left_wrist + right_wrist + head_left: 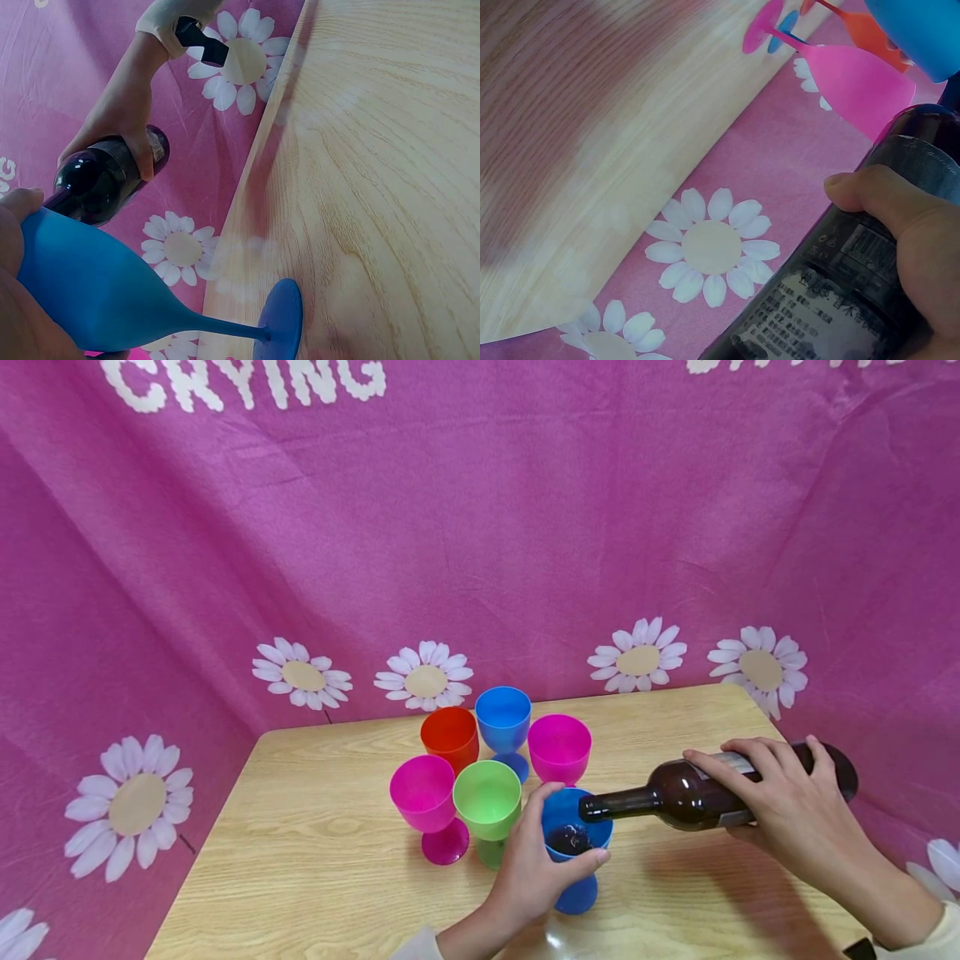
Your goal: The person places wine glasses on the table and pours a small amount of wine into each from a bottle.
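Bottle (693,797): dark brown glass, tipped nearly level, base to the right, neck to the left. Its mouth is over the bowl of a blue goblet (558,814), inside the rim as seen from the head; whether neck and rim touch, cannot tell.

Right hand (787,802) wraps the bottle's body, fingers over the top, spread only as wide as the glass. Left hand (528,864) holds the blue goblet by its bowl near the rim, thumb on the near side, grip as wide as the bowl.

Only the head view looks into that goblet: dark liquid (568,840) low in the bowl, lighter flecks on its surface. Left wrist view gives the goblet's profile instead: smooth blue bowl, slim stem, flat round foot. Whether the foot bears on the wooden table (315,843), cannot tell.

Right wrist view brings out the bottle's label (802,315): dense print, barcode panel, right thumb lying across the dark glass and label edge.

Head view, left of and behind the held goblet: green goblet (487,793) just beside the left hand, left pink goblet (423,793), red goblet (450,735), rear blue goblet (502,714), right pink goblet (559,747).
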Tool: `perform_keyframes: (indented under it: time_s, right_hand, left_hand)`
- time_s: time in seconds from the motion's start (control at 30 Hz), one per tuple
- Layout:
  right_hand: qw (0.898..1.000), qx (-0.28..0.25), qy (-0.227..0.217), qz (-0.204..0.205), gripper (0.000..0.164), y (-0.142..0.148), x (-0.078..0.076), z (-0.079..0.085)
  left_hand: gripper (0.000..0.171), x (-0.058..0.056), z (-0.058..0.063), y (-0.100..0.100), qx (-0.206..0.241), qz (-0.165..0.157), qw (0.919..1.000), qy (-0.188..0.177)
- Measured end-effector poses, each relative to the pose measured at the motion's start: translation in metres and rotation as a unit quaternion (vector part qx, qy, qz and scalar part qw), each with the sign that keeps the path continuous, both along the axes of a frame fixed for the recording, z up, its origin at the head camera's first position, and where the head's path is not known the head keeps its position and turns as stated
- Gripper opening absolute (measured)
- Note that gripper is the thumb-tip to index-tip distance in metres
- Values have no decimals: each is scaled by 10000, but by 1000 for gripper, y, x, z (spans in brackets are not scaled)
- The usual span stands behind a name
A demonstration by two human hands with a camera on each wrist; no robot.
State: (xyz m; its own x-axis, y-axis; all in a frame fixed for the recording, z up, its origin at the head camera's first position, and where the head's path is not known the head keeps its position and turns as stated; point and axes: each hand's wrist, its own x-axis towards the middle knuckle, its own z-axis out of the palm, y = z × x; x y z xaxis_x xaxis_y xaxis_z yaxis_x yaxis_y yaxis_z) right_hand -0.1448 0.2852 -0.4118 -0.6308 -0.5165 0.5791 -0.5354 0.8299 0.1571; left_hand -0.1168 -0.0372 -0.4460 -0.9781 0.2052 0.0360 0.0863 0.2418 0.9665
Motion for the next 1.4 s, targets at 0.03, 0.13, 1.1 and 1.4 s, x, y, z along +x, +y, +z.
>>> perform_keyframes:
  time_s: [0.03,0.13,1.1,1.4]
  right_hand:
    - [10000,2,2,0,114,0,0,0]
    - [10000,30,-58,-23,113,-1,1,2]
    - [10000,59,64,-24,113,-1,0,2]
    - [10000,59,71,-9,114,-1,1,1]
  left_hand:
    - [83,0,0,0,13,-7,10000,-2]
    - [83,0,-1,0,52,-8,10000,-8]
    - [81,-1,-1,0,-13,-15,10000,31]
    - [81,-2,-2,0,-26,-18,10000,51]
